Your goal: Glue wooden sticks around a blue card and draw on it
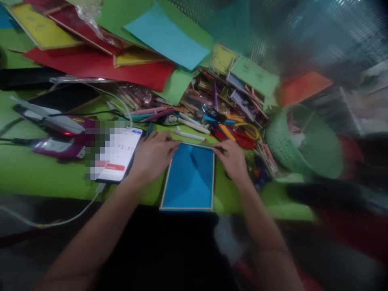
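A blue rectangular card (189,178) lies on the green tabletop, with thin pale wooden sticks along its edges. Along the far edge runs one thin stick (197,146). My left hand (154,155) is at the far left corner, thumb and fingertips closed on that stick's left end. At the far right corner my right hand (232,159) pinches its other end between thumb and finger. The stick appears to rest on or just over the card's edge; I cannot tell which. A dark shadow falls across the card's upper part.
A lit phone (119,155) with a cable lies left of my left hand. Pens (190,135), scissors (247,131) and stick-framed cards (254,72) crowd the back. A green basket (303,141) stands at right. Coloured sheets (169,36) are piled at the far left.
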Tool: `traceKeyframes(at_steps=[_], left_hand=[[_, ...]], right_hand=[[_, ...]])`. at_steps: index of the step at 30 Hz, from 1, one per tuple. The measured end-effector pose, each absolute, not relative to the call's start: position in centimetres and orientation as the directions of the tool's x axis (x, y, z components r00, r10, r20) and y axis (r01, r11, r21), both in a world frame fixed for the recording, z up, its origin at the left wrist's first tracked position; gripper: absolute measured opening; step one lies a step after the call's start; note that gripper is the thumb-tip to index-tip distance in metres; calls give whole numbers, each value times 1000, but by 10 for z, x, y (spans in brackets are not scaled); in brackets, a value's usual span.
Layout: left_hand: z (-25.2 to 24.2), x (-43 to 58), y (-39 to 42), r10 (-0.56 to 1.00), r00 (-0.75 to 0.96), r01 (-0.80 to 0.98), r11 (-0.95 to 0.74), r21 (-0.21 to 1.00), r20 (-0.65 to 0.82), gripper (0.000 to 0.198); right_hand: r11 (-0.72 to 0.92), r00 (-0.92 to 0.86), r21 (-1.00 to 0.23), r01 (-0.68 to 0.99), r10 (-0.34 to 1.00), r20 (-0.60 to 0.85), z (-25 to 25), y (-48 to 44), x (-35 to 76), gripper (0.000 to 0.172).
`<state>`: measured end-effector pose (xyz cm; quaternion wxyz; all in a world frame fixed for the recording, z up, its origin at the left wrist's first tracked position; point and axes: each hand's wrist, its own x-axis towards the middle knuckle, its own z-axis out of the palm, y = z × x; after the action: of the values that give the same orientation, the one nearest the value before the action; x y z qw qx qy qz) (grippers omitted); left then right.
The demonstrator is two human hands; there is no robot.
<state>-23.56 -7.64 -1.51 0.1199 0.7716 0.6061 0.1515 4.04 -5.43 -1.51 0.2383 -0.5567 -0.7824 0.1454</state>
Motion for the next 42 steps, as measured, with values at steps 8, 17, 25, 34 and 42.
traceKeyframes(at_steps=[8,17,25,34,42], left_hand=[[-19,-237,-76,968,235,901,-252,352,92,37],[-18,-237,-75,968,236,892,-252,376,90,38],[-17,-236,-76,968,236,900,-253,355,89,37],[-18,-236,-76,966,236,906,-257,337,102,37],[-18,-236,-76,967,233,896,-255,365,104,38]], right_hand=[[296,-229,-496,816,954,193,-16,-54,45,11],[314,-255,-444,839,948,189,-16,-53,43,12],[334,-283,-367,869,941,185,-15,-53,42,15],[336,-298,-275,901,939,172,-11,-54,36,15],[357,-340,-136,924,931,134,-13,-51,34,10]])
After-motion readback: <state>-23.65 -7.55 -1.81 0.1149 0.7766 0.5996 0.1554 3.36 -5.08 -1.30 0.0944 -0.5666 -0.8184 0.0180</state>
